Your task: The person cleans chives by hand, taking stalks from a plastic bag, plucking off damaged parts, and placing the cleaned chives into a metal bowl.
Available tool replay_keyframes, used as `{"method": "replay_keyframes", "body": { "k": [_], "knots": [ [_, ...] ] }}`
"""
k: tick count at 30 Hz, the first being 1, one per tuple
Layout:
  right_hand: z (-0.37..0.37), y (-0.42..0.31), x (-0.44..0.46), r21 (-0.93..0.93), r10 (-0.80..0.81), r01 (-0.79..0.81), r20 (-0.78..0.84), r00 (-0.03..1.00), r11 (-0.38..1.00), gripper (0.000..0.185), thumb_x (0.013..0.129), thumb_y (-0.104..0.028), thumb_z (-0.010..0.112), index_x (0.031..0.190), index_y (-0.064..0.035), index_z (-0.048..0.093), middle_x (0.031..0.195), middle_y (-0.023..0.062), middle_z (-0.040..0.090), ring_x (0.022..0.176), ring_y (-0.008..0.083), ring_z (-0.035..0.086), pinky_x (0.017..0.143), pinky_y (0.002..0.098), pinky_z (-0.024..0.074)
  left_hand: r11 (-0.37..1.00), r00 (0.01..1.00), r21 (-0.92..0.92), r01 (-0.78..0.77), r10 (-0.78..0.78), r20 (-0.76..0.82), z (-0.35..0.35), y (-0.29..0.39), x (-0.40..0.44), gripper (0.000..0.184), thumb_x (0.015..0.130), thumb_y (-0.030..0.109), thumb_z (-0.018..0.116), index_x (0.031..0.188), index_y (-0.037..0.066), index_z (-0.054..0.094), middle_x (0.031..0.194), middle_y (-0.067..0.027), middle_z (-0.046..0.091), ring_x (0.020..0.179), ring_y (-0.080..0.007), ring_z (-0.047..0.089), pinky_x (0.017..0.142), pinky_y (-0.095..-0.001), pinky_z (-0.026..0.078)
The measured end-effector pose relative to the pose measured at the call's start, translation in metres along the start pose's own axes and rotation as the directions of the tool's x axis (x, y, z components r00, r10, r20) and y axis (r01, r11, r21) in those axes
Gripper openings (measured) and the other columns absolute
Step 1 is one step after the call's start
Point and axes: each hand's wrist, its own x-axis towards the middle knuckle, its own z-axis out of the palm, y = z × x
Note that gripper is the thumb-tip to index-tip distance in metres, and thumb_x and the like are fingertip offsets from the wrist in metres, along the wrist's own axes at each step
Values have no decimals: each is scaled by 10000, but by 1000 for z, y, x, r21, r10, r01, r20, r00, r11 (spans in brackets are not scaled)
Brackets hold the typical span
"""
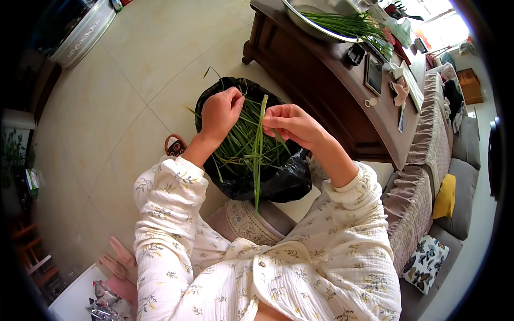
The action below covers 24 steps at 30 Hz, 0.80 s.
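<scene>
The left hand (222,112) is closed, fingers curled; whether a strand is gripped in it cannot be told. To its right, a green stalk (257,179) is suspended over a black plastic bag (292,179) containing loose leaves (234,145). The stalk is judged light, with soft, easily bruised blades; hold is best taken at the pale, probably stiffer upper end. Near that end, it is pinched by the right hand (289,124) between thumb and fingers. Farther right, more greens (337,24) are contained in a metal basin (306,24). No brand, label or writing can be read.
</scene>
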Motion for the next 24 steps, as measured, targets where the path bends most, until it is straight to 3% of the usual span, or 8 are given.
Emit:
{"method": "replay_keyframes", "body": {
  "k": [2, 5, 6, 7, 9, 10, 19, 24],
  "knots": [
    [2, -5, -4, -29, -27, 27, -3, 1000, 999, 194, 876, -197, 622, 756, -46, 598, 685, 9, 592, 522, 29, 441, 479, 173, 341, 997, 993, 66, 51, -57, 101, 6, -8, -3, 153, 839, 145, 606, 801, -3, 605, 707, -113, 619, 582, -244, 573, 551, -331, 440],
    [-3, -3, -5, -89, -94, 90, -36, 995, 992, 192, 880, -192, 615, 764, -39, 600, 685, 4, 588, 531, 34, 446, 490, 174, 347, 998, 969, -30, 53, -44, 244, 19, -14, -15, 175, 832, 158, 605, 831, -15, 630, 760, -139, 639, 647, -250, 600, 606, -338, 460],
    [-6, -1, -3, -110, -120, 114, -53, 991, 987, 190, 881, -189, 613, 767, -37, 600, 684, 1, 586, 534, 36, 447, 494, 174, 348, 974, 949, -180, 141, -81, 306, 19, -7, -14, 196, 868, 183, 593, 900, -2, 650, 807, -107, 669, 714, -190, 626, 663, -303, 474],
    [-8, 1, -1, -140, -150, 138, -77, 986, 980, 189, 881, -186, 612, 768, -36, 600, 680, -3, 582, 535, 37, 446, 498, 173, 348, 888, 922, -386, 250, -98, 374, 17, -1, -11, 206, 882, 196, 586, 914, 2, 649, 821, -88, 673, 724, -170, 626, 672, -290, 474],
    [-14, 6, 4, -203, -212, 185, -123, 969, 962, 186, 883, -182, 609, 771, -33, 600, 673, -11, 575, 536, 41, 442, 505, 171, 348, 562, 858, -689, 459, -78, 508, 10, 13, -6, 226, 909, 223, 574, 942, 11, 646, 850, -52, 680, 745, -129, 625, 688, -265, 474],
    [-18, 9, 7, -221, -217, 179, -159, 963, 959, 175, 882, -160, 607, 774, -24, 596, 670, -18, 566, 545, 42, 443, 506, 178, 354, 493, 821, -697, 522, -68, 567, 3, 19, -4, 220, 925, 231, 569, 986, 27, 623, 860, -25, 670, 750, -94, 612, 704, -220, 462],
    [-6, 6, 13, -383, -374, 259, -268, 888, 887, 140, 881, -130, 613, 840, 3, 598, 678, -16, 562, 579, 41, 484, 512, 187, 394, 520, 855, -699, 492, -135, 501, -3, 32, -7, 142, 865, 154, 651, 838, 46, 562, 666, -5, 611, 523, -86, 567, 494, -202, 407],
    [-5, 8, 19, -361, -428, 316, -291, 856, 877, 136, 872, -108, 618, 826, 18, 592, 698, -12, 563, 586, 45, 493, 524, 194, 410, 549, 874, -700, 457, -133, 467, 0, 35, -10, 139, 845, 88, 662, 806, 40, 537, 612, -24, 600, 476, -89, 552, 433, -202, 408]
  ]
}}
